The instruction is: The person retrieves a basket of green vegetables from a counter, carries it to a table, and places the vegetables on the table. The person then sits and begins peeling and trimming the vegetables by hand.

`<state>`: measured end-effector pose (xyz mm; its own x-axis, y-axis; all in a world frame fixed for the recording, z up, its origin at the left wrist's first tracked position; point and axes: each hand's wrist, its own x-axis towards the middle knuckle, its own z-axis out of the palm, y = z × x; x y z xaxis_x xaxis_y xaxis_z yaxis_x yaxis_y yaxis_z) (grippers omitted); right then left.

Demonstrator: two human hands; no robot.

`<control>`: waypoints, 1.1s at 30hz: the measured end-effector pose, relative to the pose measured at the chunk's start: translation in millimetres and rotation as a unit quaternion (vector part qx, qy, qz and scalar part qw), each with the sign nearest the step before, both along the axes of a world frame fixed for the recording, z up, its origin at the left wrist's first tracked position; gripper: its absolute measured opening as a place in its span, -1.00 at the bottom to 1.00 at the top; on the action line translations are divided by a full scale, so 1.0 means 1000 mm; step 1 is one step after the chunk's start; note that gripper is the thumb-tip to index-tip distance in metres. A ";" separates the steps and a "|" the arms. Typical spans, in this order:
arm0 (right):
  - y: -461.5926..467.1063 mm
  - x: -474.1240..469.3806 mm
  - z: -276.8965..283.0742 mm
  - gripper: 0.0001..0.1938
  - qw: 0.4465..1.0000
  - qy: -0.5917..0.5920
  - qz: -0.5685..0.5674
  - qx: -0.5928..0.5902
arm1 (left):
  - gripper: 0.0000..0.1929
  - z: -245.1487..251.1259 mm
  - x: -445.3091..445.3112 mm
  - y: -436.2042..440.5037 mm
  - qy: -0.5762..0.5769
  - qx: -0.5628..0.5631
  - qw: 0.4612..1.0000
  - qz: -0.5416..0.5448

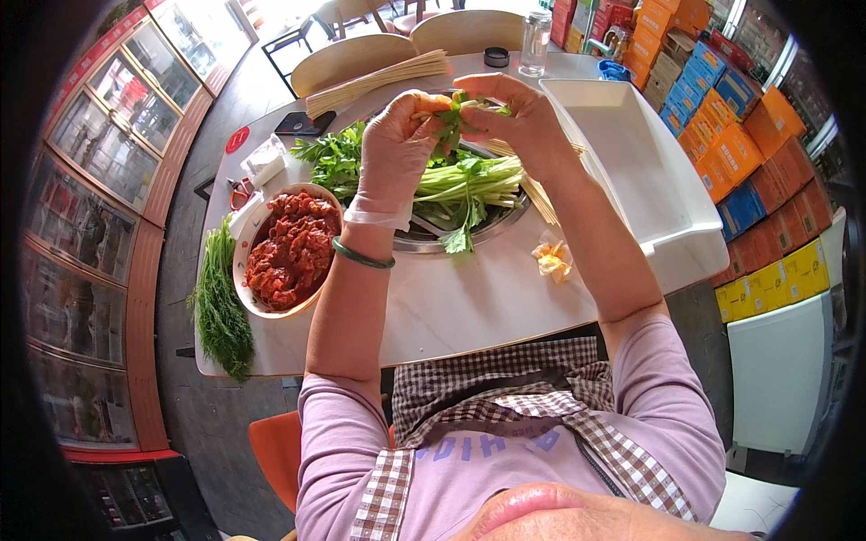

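Note:
My left hand (392,149), in a thin clear plastic glove with orange-stained fingertips, pinches a leafy green sprig (448,128). My right hand (521,118) looks bare and has its fingertips on the same sprig. Just below both hands lies a bunch of leafy celery stalks (473,181), over a round metal-rimmed inset (497,237) in the table. Left of my left forearm stands a bowl (241,284) of red marinated meat pieces (291,250). A bundle of dill (226,311) rests beside the bowl at the table's edge.
Bamboo skewers (379,82) lie at the back, more under my right wrist. A white plastic tub (676,230) stands right, near a crumpled stained plastic glove (553,261). A phone (304,123), scissors (240,196), a glass jar (534,44) and stacked cartons (734,159) surround the work.

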<state>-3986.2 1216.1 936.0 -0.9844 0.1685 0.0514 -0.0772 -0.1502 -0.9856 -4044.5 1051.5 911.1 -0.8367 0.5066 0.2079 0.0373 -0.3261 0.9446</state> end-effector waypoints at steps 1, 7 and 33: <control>-0.001 0.001 0.001 -0.78 0.999 0.016 -0.004 0.041 | -0.82 0.002 -0.001 -0.001 -0.014 -0.007 1.000 0.001; -0.002 0.003 0.002 -0.83 0.993 0.013 0.004 0.115 | -0.88 0.013 0.000 -0.008 -0.070 0.012 0.995 -0.075; -0.033 0.041 0.000 -0.89 0.922 0.000 -0.018 0.387 | -0.78 -0.020 0.035 -0.032 0.221 -0.243 0.936 0.129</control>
